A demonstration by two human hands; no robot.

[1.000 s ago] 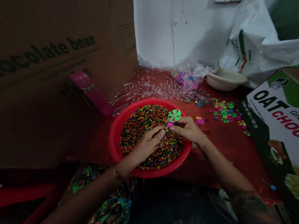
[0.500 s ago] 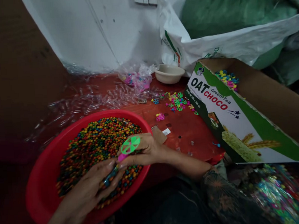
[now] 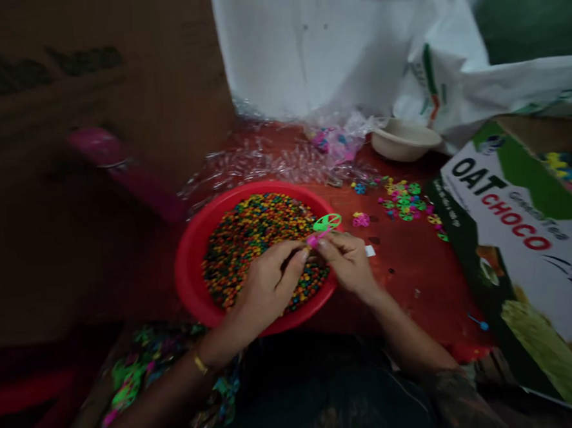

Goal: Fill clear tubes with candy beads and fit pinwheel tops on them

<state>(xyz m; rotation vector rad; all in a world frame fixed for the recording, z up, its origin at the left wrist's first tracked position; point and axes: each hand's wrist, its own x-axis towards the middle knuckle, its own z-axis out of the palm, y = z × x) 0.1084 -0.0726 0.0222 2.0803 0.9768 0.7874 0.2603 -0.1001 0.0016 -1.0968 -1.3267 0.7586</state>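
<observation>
Box: printed, to the right of the grip (image 3: pixel 471 228).
Red basin: beads inside, below the grip (image 3: pixel 189 281).
Left hand: fingertips nearly together beside the pink piece; hold cannot be told (image 3: pixel 265 281).
Right hand: pinched closed on the pink piece (image 3: pixel 356 266).
Green wheel: just above the pinch (image 3: pixel 321 226).
Pink piece: between both hands' fingertips (image 3: pixel 315 240).

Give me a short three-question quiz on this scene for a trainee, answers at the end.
1. True or false: the round cream bowl stands inside the red basin.
2. What fills the round red plastic basin?
a) clear plastic tubes
b) small multicoloured balls
c) white cards
3. Fill in: the small plastic piece at the right hand's fingertips, beneath the green spoked plastic wheel, is ____.

Key: 1 false; 2 b; 3 pink
</observation>
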